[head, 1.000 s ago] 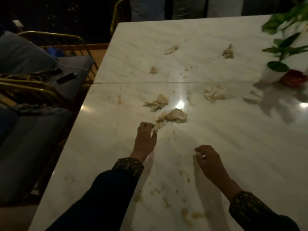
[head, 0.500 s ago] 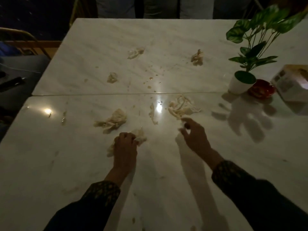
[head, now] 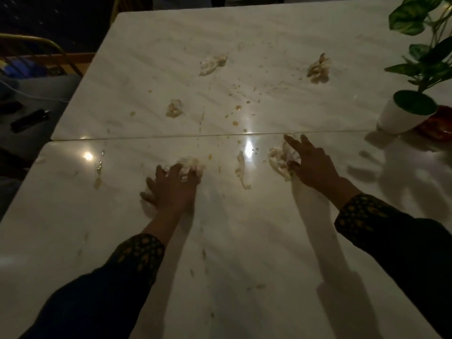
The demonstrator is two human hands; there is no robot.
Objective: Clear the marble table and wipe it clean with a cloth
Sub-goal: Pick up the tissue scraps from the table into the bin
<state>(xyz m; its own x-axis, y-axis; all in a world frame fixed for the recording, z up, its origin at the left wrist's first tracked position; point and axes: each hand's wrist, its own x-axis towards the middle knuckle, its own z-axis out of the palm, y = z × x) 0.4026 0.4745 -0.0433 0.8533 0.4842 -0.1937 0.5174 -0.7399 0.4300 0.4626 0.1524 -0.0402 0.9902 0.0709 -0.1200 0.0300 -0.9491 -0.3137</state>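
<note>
Marble counter [head: 244,228], head view: strewn with crumpled stained tissues. Left hand [head: 172,189] curled over one wad [head: 192,165], gripping it. Right hand [head: 311,167] with fingers spread, reaching onto another wad [head: 280,159], not yet closed. Best to bunch each wad inward before lifting, keeping clear of sauce drops [head: 236,123]. Three more tissues beyond the seam [head: 212,63]; no cloth in sight.

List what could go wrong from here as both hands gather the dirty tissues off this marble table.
1. The left hand drags its tissue wad across brown drops; that may smear them wider.
2. The thin tissue strip between the hands could get missed.
3. Reaching for the far wad, the right hand or its sleeve could knock the plant pot over.
</note>
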